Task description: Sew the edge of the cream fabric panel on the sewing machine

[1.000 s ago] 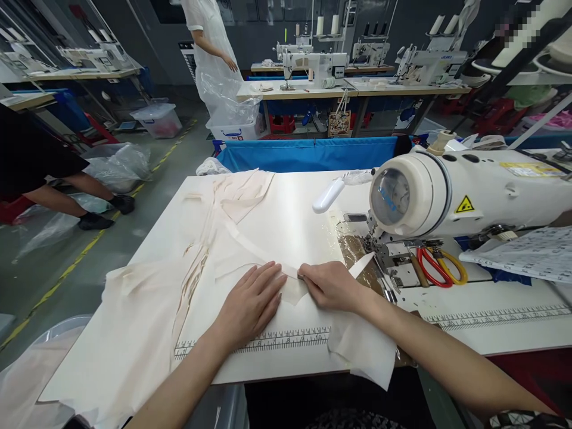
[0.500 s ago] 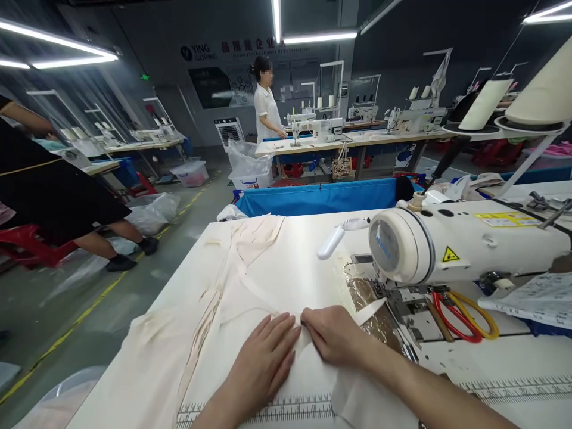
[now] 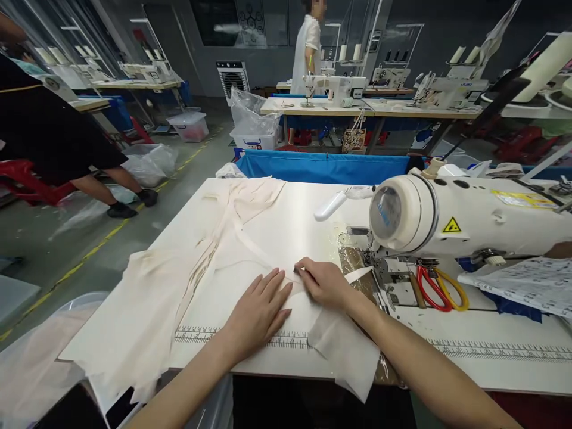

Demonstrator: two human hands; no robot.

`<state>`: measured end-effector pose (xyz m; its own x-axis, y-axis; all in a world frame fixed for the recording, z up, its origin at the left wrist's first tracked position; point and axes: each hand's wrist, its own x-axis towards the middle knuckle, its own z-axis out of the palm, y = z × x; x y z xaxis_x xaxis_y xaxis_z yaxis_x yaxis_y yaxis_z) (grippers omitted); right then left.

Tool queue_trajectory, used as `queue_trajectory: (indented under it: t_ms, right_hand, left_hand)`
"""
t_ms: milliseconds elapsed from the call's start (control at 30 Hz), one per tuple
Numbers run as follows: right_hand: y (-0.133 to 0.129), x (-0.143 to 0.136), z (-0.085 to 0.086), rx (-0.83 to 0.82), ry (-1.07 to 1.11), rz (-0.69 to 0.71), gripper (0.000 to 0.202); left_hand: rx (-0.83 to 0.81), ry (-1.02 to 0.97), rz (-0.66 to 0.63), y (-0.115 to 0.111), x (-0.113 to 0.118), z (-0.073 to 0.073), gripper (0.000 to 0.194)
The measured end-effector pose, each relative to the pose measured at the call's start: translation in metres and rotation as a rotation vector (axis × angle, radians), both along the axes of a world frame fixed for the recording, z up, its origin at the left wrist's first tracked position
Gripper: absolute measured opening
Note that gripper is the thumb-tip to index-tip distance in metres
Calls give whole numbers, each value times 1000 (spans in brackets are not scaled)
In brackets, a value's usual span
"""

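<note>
My left hand (image 3: 263,310) lies flat with its fingers stretched out, pressing on thin cream fabric (image 3: 250,244) on the white table. Beside it, my right hand (image 3: 324,283) is closed in a pinch at the fabric's edge. Something small and dark shows at its fingertips; I cannot make out what it is. A loose pale cloth piece (image 3: 348,351) hangs over the table's front edge below my right wrist. A narrow white strip (image 3: 358,274) runs from near that hand toward the sewing machine (image 3: 406,211). More cream fabric (image 3: 147,298) is bunched to the left.
Red-handled scissors (image 3: 433,289) and yellow-handled scissors (image 3: 453,289) lie beside the machine. A white-handled tool (image 3: 330,205) rests further back. A printed ruler (image 3: 196,335) runs along the front. Behind the table is a blue cloth bin (image 3: 326,167). Two people stand further off.
My view has tilted downward, bringing the table's front edge and the hanging cloth into sight. Both hands keep nearly the same place on the fabric. The person in white has turned and stands more upright.
</note>
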<state>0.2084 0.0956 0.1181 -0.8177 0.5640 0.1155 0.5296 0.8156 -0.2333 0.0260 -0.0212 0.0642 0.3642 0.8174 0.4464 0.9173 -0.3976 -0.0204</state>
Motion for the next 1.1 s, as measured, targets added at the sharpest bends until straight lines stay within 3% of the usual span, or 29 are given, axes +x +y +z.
queue_trajectory:
  t_ms: [500, 800, 967, 1100]
  right_hand:
    - [-7, -8, 2, 78, -57, 90, 16]
    - [-4, 17, 20, 121, -170, 130, 11]
    - [-4, 17, 13, 119, -131, 146, 10]
    - [1, 19, 5, 92, -65, 139, 16]
  left_hand:
    - [25, -34, 11, 0, 2, -3, 43]
    - [-1, -12, 15, 0, -1, 1, 41]
    - [16, -45, 15, 1, 11, 8, 38]
    - [49, -54, 11, 1, 25, 4, 39]
